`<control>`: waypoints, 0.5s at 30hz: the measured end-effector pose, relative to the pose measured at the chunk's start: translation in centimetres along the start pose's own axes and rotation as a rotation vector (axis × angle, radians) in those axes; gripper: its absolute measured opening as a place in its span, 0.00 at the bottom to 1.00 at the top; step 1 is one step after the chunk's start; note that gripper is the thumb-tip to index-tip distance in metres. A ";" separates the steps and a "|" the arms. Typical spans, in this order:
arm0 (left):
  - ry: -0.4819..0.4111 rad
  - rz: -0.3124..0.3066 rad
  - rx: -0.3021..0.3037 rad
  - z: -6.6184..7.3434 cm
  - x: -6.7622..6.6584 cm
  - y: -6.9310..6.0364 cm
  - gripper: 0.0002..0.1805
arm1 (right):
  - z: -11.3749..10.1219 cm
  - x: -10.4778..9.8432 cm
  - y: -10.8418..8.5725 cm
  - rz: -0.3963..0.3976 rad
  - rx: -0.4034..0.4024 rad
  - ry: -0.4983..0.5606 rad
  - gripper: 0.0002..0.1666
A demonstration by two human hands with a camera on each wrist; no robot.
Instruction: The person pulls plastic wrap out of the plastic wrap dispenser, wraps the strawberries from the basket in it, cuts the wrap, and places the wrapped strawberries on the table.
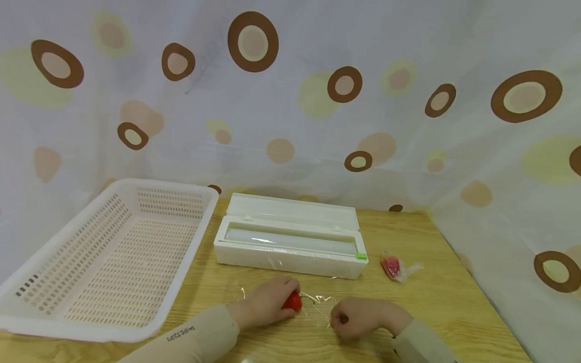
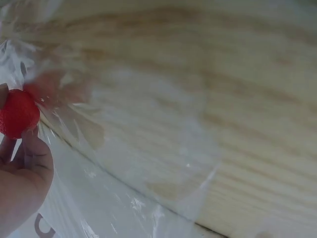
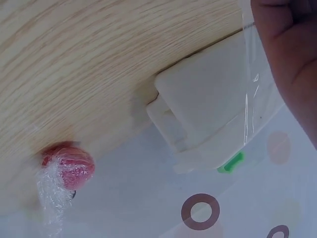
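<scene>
In the head view a red round object (image 1: 292,301) is held by the left hand (image 1: 269,302), fingers and thumb around its left side. The left wrist view shows the same red ball-like object (image 2: 19,114) between thumb and fingers of the left hand (image 2: 25,173), with clear film (image 2: 143,198) spread beside it. To its right, the right hand (image 1: 358,317) has curled fingers at the edge of the clear film (image 1: 317,305); the right wrist view shows part of this hand (image 3: 292,59) beside a strip of film (image 3: 247,99). What its fingertips pinch is hard to see.
An open white box (image 1: 290,259) with a film roll (image 1: 290,241) stands behind the hands. Right of it lies a red item in crumpled film (image 1: 391,266), also in the right wrist view (image 3: 74,167). A white basket (image 1: 170,282) stands left, a patterned curtain (image 1: 290,116) behind.
</scene>
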State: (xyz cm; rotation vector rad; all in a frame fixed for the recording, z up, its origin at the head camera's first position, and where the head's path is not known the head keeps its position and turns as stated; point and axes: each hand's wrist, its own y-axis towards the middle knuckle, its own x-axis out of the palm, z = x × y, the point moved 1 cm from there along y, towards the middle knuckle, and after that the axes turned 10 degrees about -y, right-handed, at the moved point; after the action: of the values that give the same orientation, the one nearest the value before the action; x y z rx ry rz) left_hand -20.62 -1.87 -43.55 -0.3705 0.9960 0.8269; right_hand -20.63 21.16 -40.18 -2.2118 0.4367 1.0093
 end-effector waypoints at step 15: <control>-0.058 -0.082 -0.055 0.3 -0.1 -0.6 0.33 | 1.0 -0.5 0.1 0.136 -0.042 0.070 0.24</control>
State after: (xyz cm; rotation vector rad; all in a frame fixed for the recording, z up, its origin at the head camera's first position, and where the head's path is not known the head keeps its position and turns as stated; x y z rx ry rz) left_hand -20.03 -2.10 -43.42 -0.4296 0.9000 0.7876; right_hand -21.58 21.76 -40.31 -2.2855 0.6097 1.0221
